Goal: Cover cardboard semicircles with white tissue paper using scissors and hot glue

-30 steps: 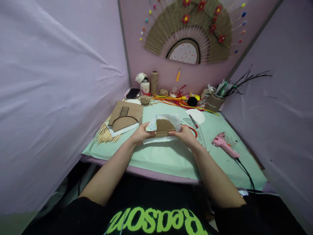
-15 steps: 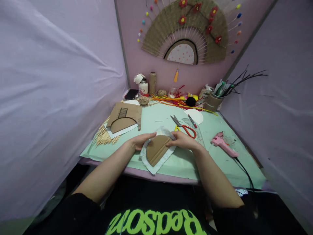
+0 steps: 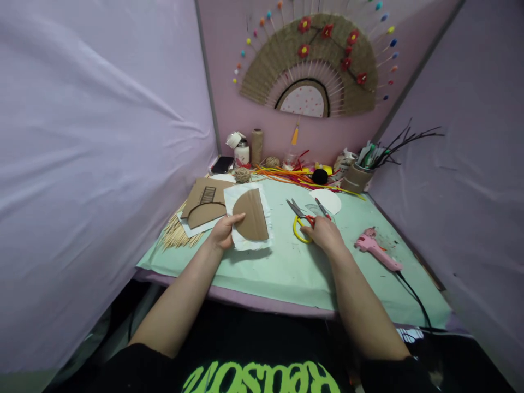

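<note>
Cardboard (image 3: 256, 221) plus white sheet (image 3: 240, 192) sit pinched in the left hand's (image 3: 223, 231) grip, right hand (image 3: 328, 236) on the scissors (image 3: 299, 212) (can't say if its grip's closed).

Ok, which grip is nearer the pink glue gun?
Right. The right grip is at the scissors, left of the glue gun; the left grip is farther left, on the cardboard half-circle.

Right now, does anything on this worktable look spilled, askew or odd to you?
Slightly untidy, yes. Dark scraps litter the green cover beside the pink glue gun, looking like uncleared debris. Thin wooden sticks splay unevenly on the left. The scissors at the right hand have their blades apart.
</note>
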`<action>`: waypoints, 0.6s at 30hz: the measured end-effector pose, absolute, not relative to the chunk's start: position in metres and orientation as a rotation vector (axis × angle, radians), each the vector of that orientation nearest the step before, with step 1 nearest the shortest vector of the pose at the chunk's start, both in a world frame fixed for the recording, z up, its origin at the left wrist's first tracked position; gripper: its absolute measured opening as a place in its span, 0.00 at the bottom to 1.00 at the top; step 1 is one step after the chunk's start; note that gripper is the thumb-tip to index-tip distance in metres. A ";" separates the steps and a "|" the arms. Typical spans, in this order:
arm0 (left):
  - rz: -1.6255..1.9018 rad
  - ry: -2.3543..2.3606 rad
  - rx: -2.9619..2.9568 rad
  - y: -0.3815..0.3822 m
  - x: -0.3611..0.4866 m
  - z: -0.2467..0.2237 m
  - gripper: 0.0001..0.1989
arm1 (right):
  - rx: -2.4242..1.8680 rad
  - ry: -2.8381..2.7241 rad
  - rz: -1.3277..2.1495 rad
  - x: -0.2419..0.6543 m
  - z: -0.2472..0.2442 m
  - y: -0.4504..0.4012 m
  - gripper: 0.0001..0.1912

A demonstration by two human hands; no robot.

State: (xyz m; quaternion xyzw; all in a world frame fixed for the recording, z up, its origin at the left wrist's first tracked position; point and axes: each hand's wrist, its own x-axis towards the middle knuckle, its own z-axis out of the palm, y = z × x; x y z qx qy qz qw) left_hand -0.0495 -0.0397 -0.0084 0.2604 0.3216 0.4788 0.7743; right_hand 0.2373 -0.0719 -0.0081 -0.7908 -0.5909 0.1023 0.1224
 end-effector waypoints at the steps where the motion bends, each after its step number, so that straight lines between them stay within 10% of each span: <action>1: 1.040 0.689 0.552 -0.039 -0.052 -0.009 0.14 | -2.329 -1.728 0.332 0.237 -0.008 -0.071 0.22; 18: 1.187 0.566 0.715 -0.057 -0.063 0.067 0.21 | -1.812 -1.444 0.635 0.221 -0.008 -0.066 0.12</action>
